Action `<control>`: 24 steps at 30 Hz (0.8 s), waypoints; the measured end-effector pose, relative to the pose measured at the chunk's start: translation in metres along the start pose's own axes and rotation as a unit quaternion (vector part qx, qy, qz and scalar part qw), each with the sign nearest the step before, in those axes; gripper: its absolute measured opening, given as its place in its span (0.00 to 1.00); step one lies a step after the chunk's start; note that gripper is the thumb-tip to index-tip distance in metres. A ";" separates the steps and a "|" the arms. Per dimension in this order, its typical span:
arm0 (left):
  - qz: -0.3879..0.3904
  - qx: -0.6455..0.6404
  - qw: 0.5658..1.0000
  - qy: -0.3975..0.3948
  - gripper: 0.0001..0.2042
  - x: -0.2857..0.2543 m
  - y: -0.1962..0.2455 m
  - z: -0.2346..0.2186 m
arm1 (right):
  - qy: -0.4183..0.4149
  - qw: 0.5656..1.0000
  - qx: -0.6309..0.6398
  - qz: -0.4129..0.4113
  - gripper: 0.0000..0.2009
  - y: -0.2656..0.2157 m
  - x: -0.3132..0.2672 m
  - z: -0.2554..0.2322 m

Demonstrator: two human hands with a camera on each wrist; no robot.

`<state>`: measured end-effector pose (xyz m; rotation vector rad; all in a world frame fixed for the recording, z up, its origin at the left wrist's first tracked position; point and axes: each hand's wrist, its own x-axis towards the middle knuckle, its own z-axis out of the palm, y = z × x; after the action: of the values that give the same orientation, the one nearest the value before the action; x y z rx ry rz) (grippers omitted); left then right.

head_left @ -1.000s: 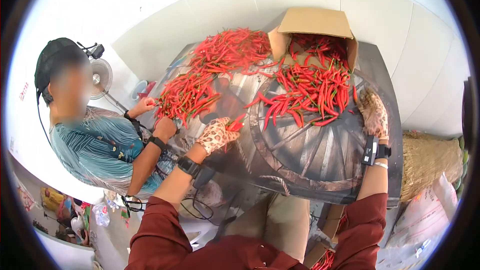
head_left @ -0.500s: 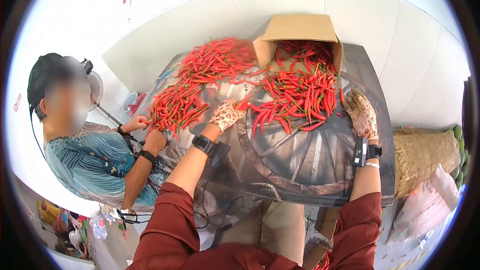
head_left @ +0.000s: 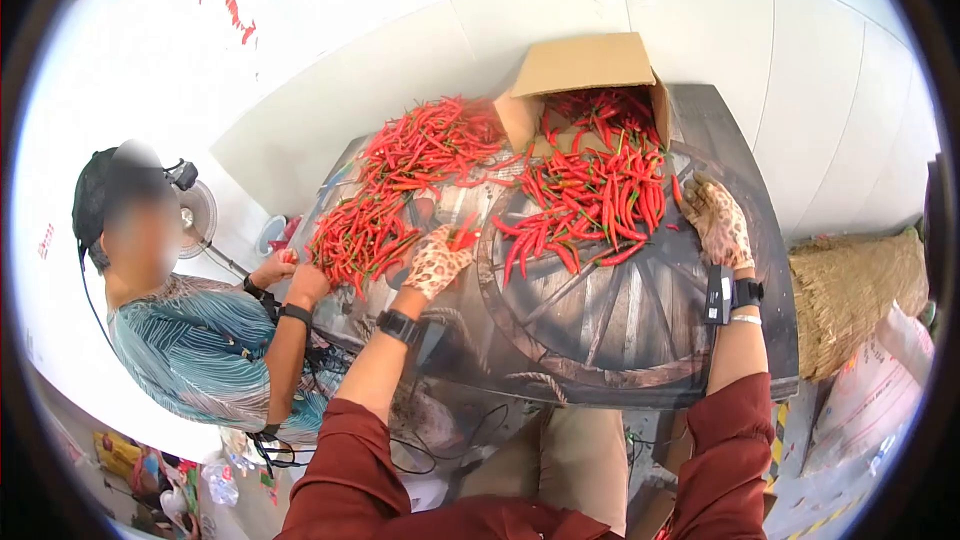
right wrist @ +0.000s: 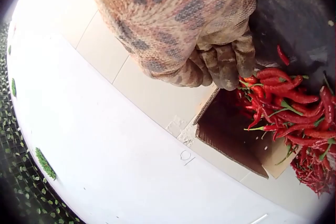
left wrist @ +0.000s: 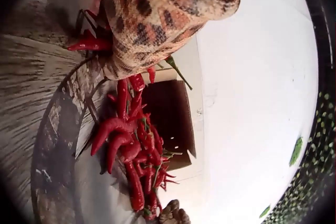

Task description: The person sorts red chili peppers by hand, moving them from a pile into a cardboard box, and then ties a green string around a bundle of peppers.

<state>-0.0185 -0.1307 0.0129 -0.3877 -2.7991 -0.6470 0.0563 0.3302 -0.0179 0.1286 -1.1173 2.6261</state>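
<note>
Clock directions are being read from the middle of the wheel-print table (head_left: 625, 325), with twelve lying farthest from the wearer.

The gloved left hand (head_left: 438, 262), at nine o'clock, is gripping a few red chillies (head_left: 464, 238), whose ends are showing beyond the glove; their number is staying hidden. The gloved right hand (head_left: 717, 223), at three o'clock, is hovering or resting (contact is not showing) just beside the main pile (head_left: 590, 205), its fingers bending loosely and holding nothing visible. That pile is spreading at twelve o'clock, in front of and inside a tipped cardboard box (head_left: 585, 62). A second heap (head_left: 430, 145) is lying at ten o'clock.

In this assessment, each pod is appearing light, smooth and glossy, hence probably slippery. The walls are looking firm yet slightly yielding; hard squeezing is risking bruises or splits. Thin tips and green stems are seeming the weakest parts. The thicker shoulder, just below the stem, is offering the soundest pinch. Curved pods are overlapping, so neighbours may be dragging along.
</note>
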 end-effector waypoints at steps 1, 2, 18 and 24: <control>-0.033 -0.072 0.996 -0.036 0.19 -0.003 0.006 -0.010 | 0.007 1.000 0.002 0.000 0.19 0.000 -0.002 0.000; -0.037 -0.007 0.999 -0.026 0.18 -0.005 0.015 -0.020 | 0.009 1.000 0.005 -0.002 0.19 -0.001 -0.002 0.003; 0.037 -0.149 0.976 -0.158 0.32 0.021 0.071 0.025 | 0.034 0.999 -0.006 0.000 0.18 -0.002 -0.001 0.008; 0.088 -0.035 0.977 -0.193 0.35 0.020 0.088 0.007 | 0.040 0.999 -0.004 0.001 0.18 -0.003 -0.003 0.010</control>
<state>-0.0111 -0.0470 0.0469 -0.8480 -3.0545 -0.6935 0.0594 0.3239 -0.0092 0.0215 -1.1010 2.6034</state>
